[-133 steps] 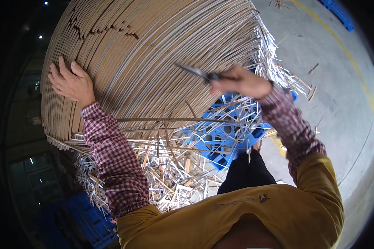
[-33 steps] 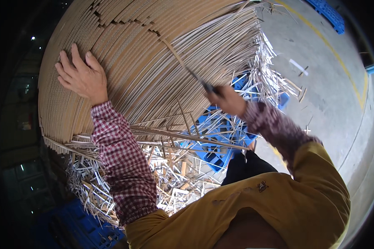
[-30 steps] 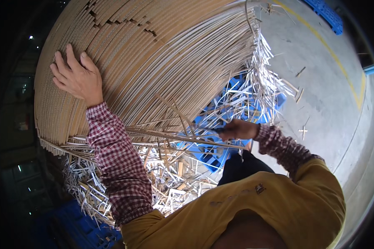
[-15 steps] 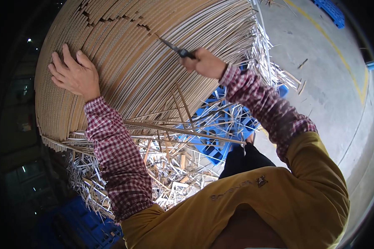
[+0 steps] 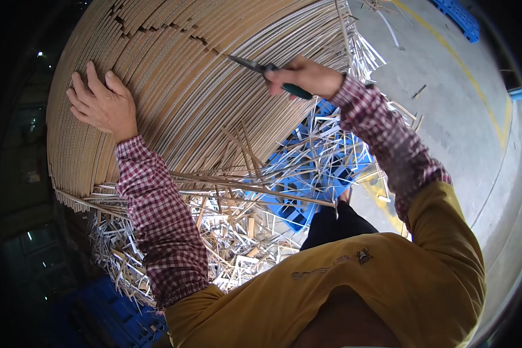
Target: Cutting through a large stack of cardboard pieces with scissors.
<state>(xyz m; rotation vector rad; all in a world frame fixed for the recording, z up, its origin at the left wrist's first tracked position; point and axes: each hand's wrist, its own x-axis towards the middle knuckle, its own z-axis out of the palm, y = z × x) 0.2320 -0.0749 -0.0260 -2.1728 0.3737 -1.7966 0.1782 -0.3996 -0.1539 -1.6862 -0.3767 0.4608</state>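
A large stack of cut corrugated cardboard sheets (image 5: pixel 174 75) fills the upper left, its layered edges facing me. Flat on the stack's left part lies my left hand (image 5: pixel 105 104), fingers spread and holding nothing. My right hand (image 5: pixel 307 78) is closed around a hand tool (image 5: pixel 247 62) with a long pointed grey tip and a dark green handle. The tip points left, at the layered edges near a stepped gap. Whether it is a blade or a pair of closed jaws, I cannot tell. Thin loose strips (image 5: pixel 249 153) stick out along the stack's near side.
A blue plastic pallet (image 5: pixel 296 214) lies under scattered strips near my feet. Below the stack is a heap of cardboard and white offcuts (image 5: pixel 246 258). Another blue pallet (image 5: pixel 113 313) sits at lower left. Grey floor (image 5: pixel 446 116) with a yellow line stretches to the right.
My right hand has drawn back to the right with the tool, and its green handle now shows. Strips at the stack's right side have shifted or fallen. My left hand stays put.
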